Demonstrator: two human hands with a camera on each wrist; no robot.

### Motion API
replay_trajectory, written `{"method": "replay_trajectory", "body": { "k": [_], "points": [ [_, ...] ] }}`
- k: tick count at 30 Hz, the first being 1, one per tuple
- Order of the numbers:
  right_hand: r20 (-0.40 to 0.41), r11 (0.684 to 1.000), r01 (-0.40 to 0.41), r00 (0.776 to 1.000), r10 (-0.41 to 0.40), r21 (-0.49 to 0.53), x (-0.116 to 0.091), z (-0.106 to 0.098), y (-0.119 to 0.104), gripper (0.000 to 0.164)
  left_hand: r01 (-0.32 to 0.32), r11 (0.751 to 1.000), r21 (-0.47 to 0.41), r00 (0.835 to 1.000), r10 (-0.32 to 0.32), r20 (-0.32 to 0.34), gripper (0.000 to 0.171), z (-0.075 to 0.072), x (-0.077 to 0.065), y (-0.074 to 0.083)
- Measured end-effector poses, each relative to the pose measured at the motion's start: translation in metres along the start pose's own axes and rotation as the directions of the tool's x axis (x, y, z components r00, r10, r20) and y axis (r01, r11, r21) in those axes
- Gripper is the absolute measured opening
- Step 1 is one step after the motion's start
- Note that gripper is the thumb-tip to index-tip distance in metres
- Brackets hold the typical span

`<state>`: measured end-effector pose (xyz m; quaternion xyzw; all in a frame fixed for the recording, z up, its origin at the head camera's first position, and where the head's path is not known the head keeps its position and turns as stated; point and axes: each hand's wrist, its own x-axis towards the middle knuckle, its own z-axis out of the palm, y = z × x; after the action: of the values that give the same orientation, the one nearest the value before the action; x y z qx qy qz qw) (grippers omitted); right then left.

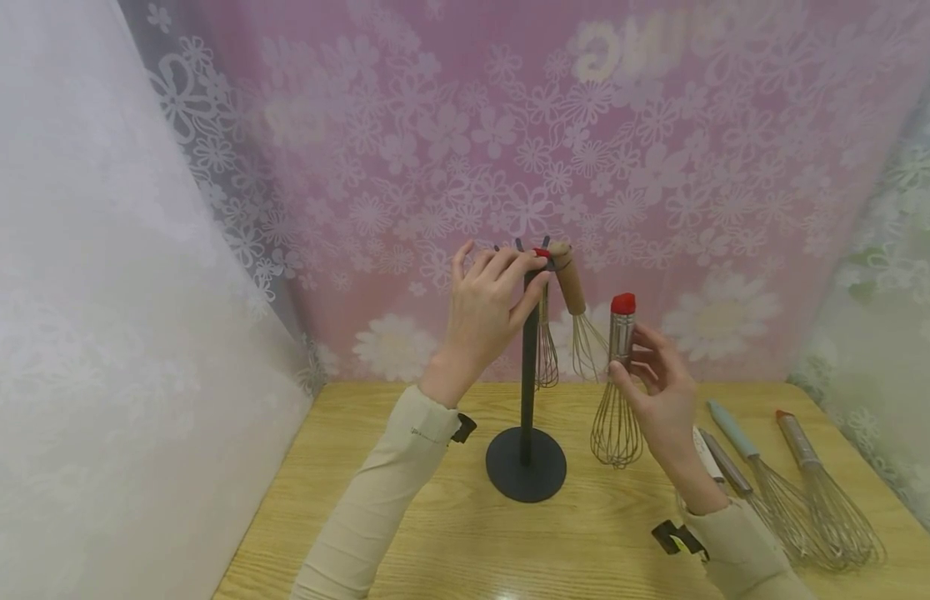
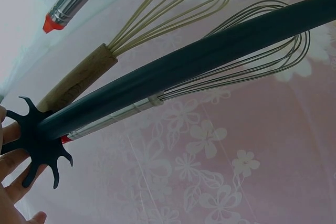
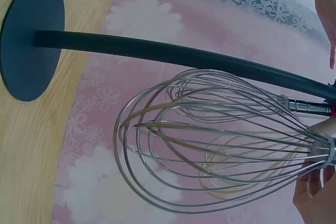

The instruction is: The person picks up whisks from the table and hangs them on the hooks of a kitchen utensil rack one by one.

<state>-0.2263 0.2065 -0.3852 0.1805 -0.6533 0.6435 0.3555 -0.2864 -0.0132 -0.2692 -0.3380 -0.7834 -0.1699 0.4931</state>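
Observation:
My right hand (image 1: 663, 396) pinches the steel handle of a whisk (image 1: 622, 337) with a red end cap, wires downward, to the right of a black utensil stand (image 1: 530, 367). My left hand (image 1: 487, 304) rests on the stand's hooked top, its spread fingers (image 2: 14, 161) showing behind the hooks in the left wrist view. From the stand hangs a wooden-handled whisk (image 1: 570, 283). Beside the post hangs another steel whisk (image 2: 118, 115) with a red end, partly hidden by the post. The held whisk's wire loops (image 3: 220, 145) fill the right wrist view.
On the wooden table's right side lie a whisk with a light blue handle (image 1: 732, 429), a steel whisk with a red-orange end (image 1: 798, 442), and a grey-handled utensil (image 1: 726, 461). A white-handled item is partly behind my right wrist. Flowered cloth (image 1: 435, 150) surrounds the table.

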Motion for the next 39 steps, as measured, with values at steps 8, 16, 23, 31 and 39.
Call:
{"method": "replay_trajectory", "body": {
  "k": [8,16,23,31,39],
  "points": [
    [0.027,1.000,-0.025,0.999,0.025,-0.009,0.006,0.006,-0.007,0.058,-0.001,1.000,-0.006,1.000,0.001,-0.004,0.021,0.000,0.000,0.001],
    [0.076,0.999,-0.014,0.997,0.018,-0.051,0.014,0.013,-0.017,0.057,-0.003,1.000,-0.009,1.000,0.003,-0.004,0.023,0.000,0.000,0.000],
    [0.117,0.997,0.005,0.993,0.005,-0.080,0.020,0.016,-0.021,0.058,-0.012,1.000,-0.003,1.000,0.012,-0.005,0.022,0.000,0.000,0.000],
    [0.139,0.996,0.021,0.990,-0.009,-0.083,0.027,0.020,-0.025,0.058,-0.020,1.000,0.001,1.000,0.020,-0.011,0.022,0.001,0.000,0.000],
    [0.158,0.993,0.042,0.987,-0.024,-0.111,0.035,0.023,-0.031,0.057,-0.020,1.000,-0.002,1.000,0.020,-0.008,0.022,0.001,0.000,-0.001]
  ]
}}
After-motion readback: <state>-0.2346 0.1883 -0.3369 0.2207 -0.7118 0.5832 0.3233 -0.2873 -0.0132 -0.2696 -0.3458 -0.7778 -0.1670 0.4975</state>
